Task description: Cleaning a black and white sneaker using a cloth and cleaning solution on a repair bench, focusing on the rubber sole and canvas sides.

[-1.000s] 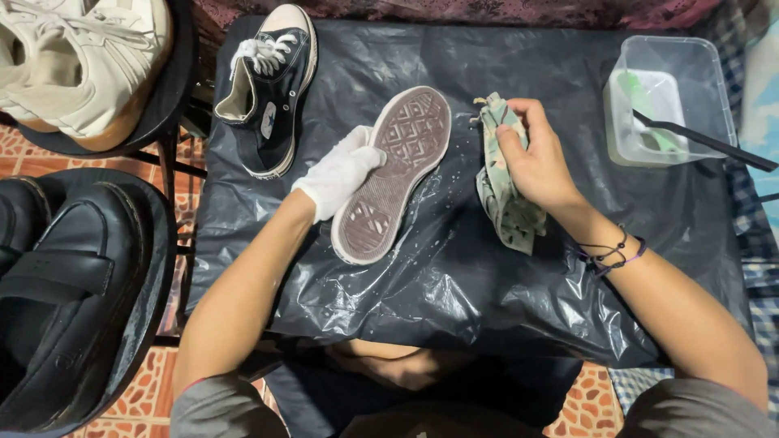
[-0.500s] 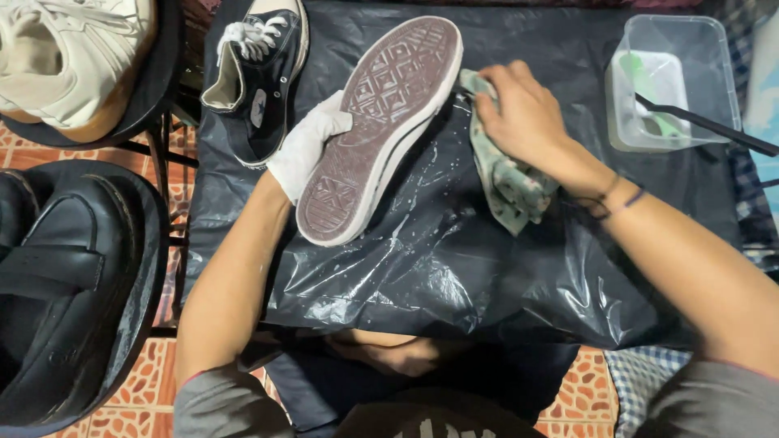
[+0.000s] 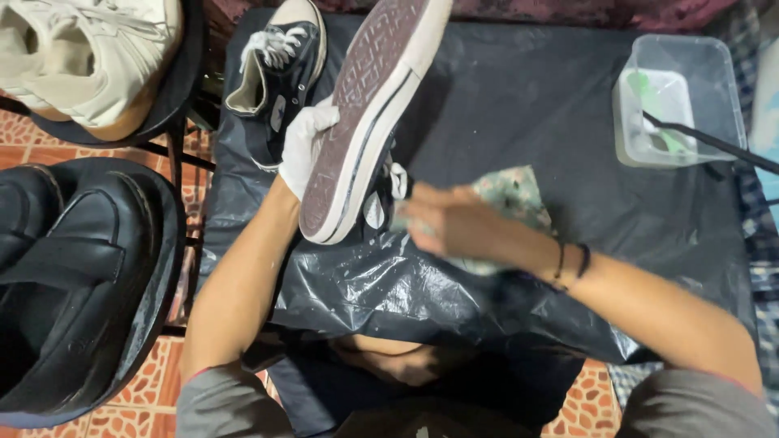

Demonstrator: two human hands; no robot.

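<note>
gloved left hand [image 3: 307, 142] gripping upturned sneaker [image 3: 369, 113], right hand [image 3: 454, 227] clutching cloth [image 3: 511, 195]; brush [image 3: 706, 139] in clear tub [image 3: 714, 73]

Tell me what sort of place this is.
Probably a home shoe-cleaning setup. A black plastic sheet covers the worktable, more shoes wait on stools (white sneakers, black shoes), and a clear tub holds a brush. The floor is red tile.

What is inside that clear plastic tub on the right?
The tub holds a pale block with a green patch, and a thin dark stick leans out over its rim. Whether there is liquid in it cannot be told; the block hides the bottom.
</note>
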